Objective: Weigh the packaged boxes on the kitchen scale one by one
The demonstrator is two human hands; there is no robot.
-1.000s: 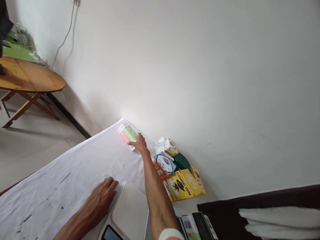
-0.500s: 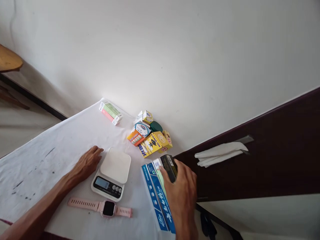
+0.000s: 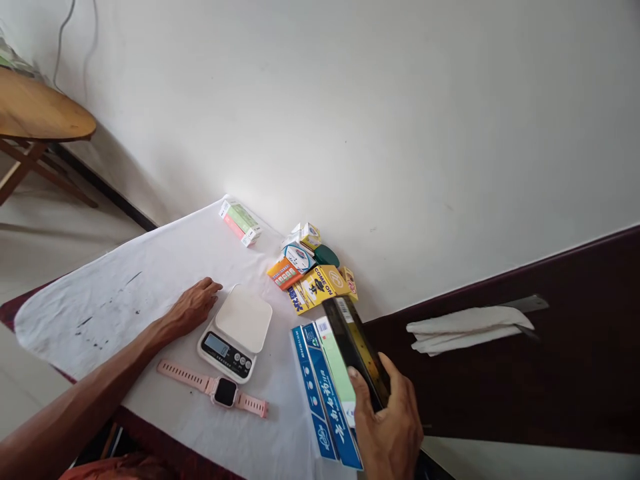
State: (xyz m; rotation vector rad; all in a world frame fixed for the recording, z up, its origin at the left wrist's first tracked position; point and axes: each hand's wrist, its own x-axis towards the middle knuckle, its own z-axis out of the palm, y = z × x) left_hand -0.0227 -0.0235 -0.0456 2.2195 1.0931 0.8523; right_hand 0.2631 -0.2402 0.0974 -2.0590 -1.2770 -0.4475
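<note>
Box [image 3: 354,350], black — near end between thumb and fingers, right hand [image 3: 393,427]

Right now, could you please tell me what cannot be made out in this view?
Head view: near end of the black box, hidden by the right hand.
Head view: digits on the display of the white scale, too small to read.
Head view: lower part of the dark green item, hidden behind the yellow COME ON box.
Head view: rest of the wooden table, cut off by the left edge.
</note>
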